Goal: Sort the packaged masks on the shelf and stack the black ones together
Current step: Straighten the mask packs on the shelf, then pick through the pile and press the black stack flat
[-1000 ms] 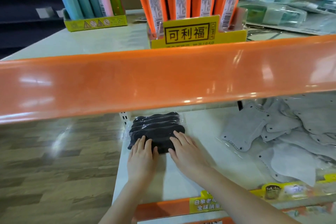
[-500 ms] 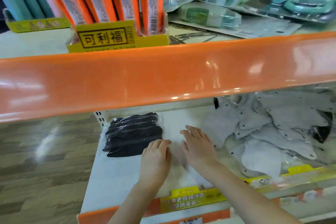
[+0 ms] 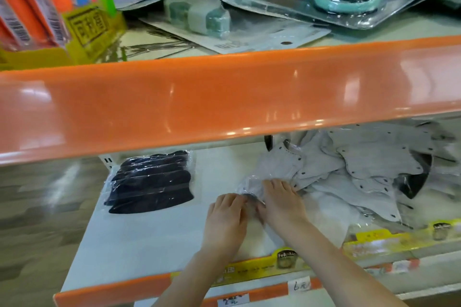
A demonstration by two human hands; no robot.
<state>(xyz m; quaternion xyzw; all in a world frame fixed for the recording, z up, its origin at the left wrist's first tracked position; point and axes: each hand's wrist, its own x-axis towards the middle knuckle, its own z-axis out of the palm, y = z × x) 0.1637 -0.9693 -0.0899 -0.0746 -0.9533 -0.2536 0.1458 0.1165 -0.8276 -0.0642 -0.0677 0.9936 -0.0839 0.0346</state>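
Observation:
A stack of black masks (image 3: 149, 184) in clear wrap lies on the left part of the lower white shelf (image 3: 154, 232). To its right is a loose pile of grey packaged masks (image 3: 349, 164). A black mask (image 3: 411, 182) shows within that pile, and another dark piece (image 3: 268, 143) sits at the back. My left hand (image 3: 225, 219) and my right hand (image 3: 283, 203) both grip a clear mask package (image 3: 252, 183) at the pile's left edge. A small dark patch shows between my fingers; the package's contents are partly hidden.
The orange front rail of the upper shelf (image 3: 224, 97) hangs over the work area and hides the back of the lower shelf. Above it lie blister-packed goods (image 3: 199, 12) and a yellow display box (image 3: 87, 30) of orange packs. Price labels (image 3: 287, 260) line the front edge.
Both hands left the black stack and moved right to the grey pile, where they now hold a clear package. The view has also swung to the right.

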